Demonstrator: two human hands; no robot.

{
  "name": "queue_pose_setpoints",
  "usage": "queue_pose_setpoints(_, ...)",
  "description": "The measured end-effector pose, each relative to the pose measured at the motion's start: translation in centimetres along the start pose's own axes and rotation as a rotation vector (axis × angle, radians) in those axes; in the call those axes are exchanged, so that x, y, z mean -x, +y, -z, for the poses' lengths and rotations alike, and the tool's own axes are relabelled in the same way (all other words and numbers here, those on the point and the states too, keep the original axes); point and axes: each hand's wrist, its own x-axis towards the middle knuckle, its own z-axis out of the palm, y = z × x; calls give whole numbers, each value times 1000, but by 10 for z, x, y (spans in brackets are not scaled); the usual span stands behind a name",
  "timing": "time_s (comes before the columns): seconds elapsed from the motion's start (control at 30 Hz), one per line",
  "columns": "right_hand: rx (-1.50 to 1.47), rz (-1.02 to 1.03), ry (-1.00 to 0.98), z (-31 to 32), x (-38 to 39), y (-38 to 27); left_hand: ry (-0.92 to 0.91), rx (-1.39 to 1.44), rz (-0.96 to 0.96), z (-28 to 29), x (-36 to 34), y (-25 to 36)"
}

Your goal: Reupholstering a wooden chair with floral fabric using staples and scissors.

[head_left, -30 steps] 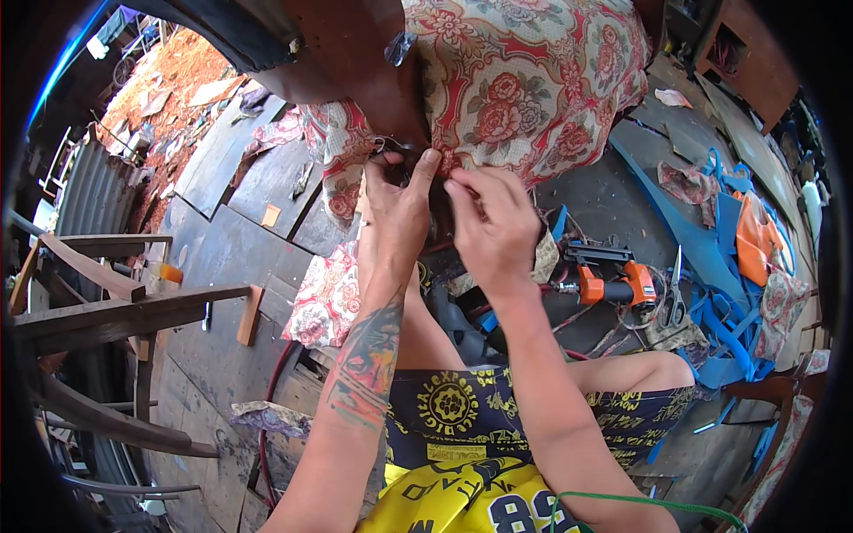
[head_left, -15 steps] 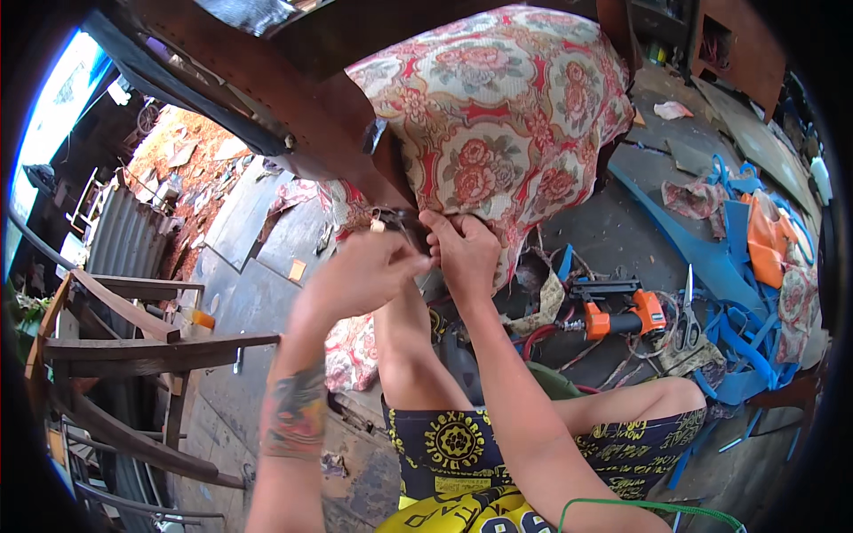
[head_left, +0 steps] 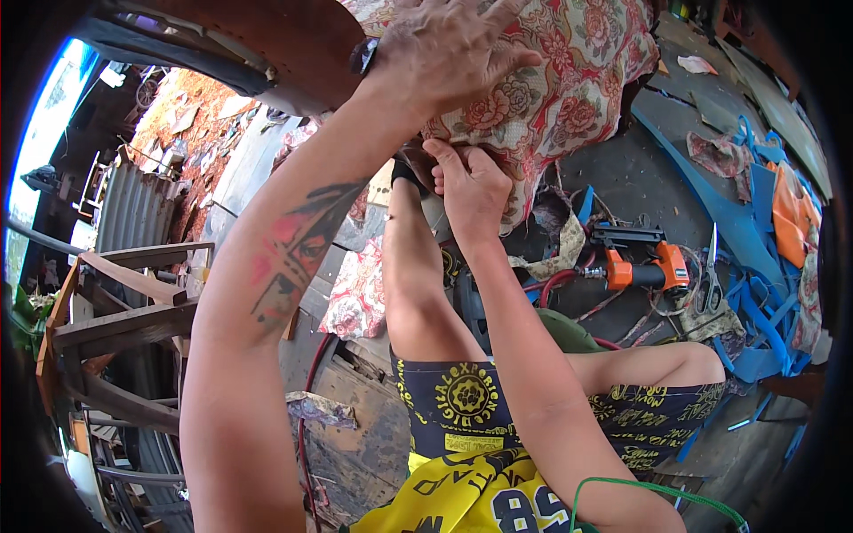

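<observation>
Floral upholstery fabric [head_left: 582,124] in cream and red covers a padded piece of furniture in front of me. My left hand [head_left: 449,58] lies on top of this fabric with its fingers spread, holding nothing. Lower down, my right hand [head_left: 477,186] is closed, pinching the fabric's bottom edge between thumb and fingers. A dark brown wooden frame [head_left: 298,40] runs past the fabric at the upper left. My left forearm hides part of the frame and the corner where it meets the cloth.
An orange and black staple gun [head_left: 649,266] lies on the floor at right, beside scissors [head_left: 708,282]. Blue strips [head_left: 755,329] and an orange cloth [head_left: 793,213] are heaped farther right. A wooden chair frame [head_left: 124,329] stands at left. A floral scrap [head_left: 354,293] lies near my leg.
My left hand has left the fabric's lower edge beside my right hand and reached up and away onto the fabric's top, its fingers opening. The right hand keeps its pinch.
</observation>
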Motion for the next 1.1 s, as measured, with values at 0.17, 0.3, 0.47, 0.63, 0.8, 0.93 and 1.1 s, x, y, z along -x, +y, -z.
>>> queue_pose_setpoints(0.17,-123,-3,24,-3,8,-2,-77,-106,-48,2,6,2)
queue_pose_setpoints(0.3,-284,-263,-57,-5,29,10,-150,-32,-124,0,16,-15)
queue_pose_setpoints(0.47,5,344,150,-8,31,12,-527,351,-35,57,-11,-8)
queue_pose_setpoints(0.63,372,769,212,4,3,3,-641,201,-249,50,-21,-28)
queue_pose_setpoints(0.8,477,943,224,-8,2,5,-954,-230,-156,116,-27,-22)
queue_pose_setpoints(0.93,530,981,223,-4,0,6,-635,-507,-307,87,8,-28)
queue_pose_setpoints(1.1,494,951,203,2,3,14,-477,-589,-357,86,24,-16)
